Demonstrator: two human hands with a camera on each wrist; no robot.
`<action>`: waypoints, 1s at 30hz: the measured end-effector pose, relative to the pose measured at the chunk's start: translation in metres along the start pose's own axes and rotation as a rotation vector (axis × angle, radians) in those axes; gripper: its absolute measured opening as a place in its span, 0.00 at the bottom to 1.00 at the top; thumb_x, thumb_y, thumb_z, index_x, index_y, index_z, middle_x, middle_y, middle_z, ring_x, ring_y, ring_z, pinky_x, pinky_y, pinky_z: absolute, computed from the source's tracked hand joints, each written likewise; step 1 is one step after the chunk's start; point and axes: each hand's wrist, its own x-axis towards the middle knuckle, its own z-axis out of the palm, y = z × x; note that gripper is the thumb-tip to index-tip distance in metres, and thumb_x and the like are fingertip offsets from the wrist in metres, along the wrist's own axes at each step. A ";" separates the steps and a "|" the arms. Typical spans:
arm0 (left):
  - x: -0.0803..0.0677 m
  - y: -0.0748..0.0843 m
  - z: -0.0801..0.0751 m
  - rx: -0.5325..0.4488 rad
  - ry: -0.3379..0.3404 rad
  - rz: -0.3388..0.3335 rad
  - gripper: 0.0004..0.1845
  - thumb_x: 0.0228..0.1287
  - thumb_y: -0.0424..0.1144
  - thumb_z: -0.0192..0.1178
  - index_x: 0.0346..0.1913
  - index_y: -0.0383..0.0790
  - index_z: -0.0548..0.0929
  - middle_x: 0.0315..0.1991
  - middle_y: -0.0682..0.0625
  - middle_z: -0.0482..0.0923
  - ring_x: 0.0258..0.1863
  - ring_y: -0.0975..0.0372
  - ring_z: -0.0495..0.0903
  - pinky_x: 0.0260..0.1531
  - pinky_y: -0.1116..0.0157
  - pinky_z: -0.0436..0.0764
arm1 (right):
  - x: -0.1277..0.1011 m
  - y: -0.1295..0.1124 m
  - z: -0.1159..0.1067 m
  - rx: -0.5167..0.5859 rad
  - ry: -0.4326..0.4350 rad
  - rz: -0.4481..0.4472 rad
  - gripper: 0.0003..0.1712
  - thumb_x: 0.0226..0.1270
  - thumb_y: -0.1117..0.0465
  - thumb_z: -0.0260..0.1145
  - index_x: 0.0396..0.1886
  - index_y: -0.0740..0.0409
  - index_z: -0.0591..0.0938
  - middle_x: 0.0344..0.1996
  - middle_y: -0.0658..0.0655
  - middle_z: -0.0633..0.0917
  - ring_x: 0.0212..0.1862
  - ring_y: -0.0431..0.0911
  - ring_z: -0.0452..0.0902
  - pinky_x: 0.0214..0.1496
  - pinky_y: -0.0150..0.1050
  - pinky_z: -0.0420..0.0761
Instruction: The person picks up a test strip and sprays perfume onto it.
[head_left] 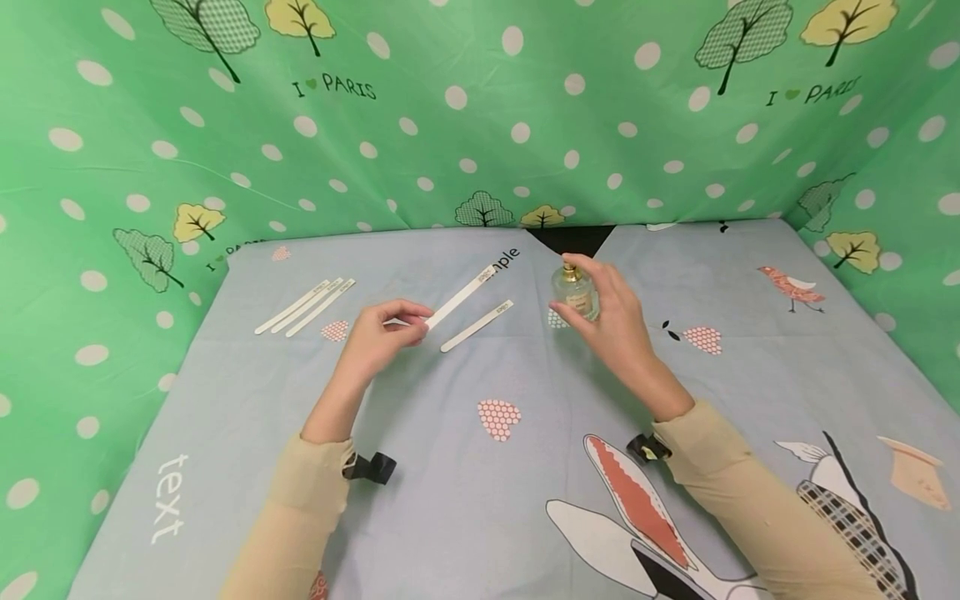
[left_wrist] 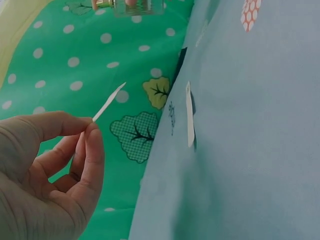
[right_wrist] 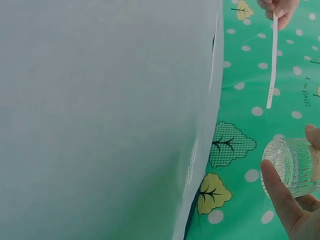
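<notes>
The left hand [head_left: 386, 329] pinches a slim white strip [head_left: 462, 297] by one end, between thumb and fingertips; the strip slants up and away from the hand, its printed end pointing toward the upper right in the head view — the left wrist view shows it raised off the cloth. The right hand [head_left: 615, 321] grasps a clear glass bottle [head_left: 576, 293] with a gold neck and a pale label; the thumb presses near its base and a fingertip rests at its top, while the side of the bottle faces the other hand. The held strip and the bottle are apart, with a gap between the strip's printed end and the glass; the right wrist view shows the ribbed glass close up.

Between the two hands a loose strip [head_left: 477, 326] lies on the grey-blue cloth [head_left: 435, 392], just beside the held one and roughly in line with it; three more strips [head_left: 307, 306] lie side by side to the left of the left hand, near a small dotted heart [head_left: 334, 331] printed on the cloth. Beige sleeves [head_left: 303, 483] cover both forearms, with a black wrist mount [head_left: 381, 468] at the left cuff; behind the table hangs a green curtain [head_left: 420, 83] with white dots, printed trees and lettering.
</notes>
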 end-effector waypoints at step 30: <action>0.014 -0.021 0.000 0.093 -0.001 -0.032 0.12 0.64 0.31 0.62 0.49 0.31 0.86 0.42 0.37 0.85 0.29 0.72 0.81 0.34 0.74 0.82 | -0.001 0.002 0.000 0.005 -0.008 0.007 0.39 0.58 0.59 0.77 0.68 0.45 0.71 0.49 0.64 0.79 0.52 0.57 0.77 0.52 0.57 0.80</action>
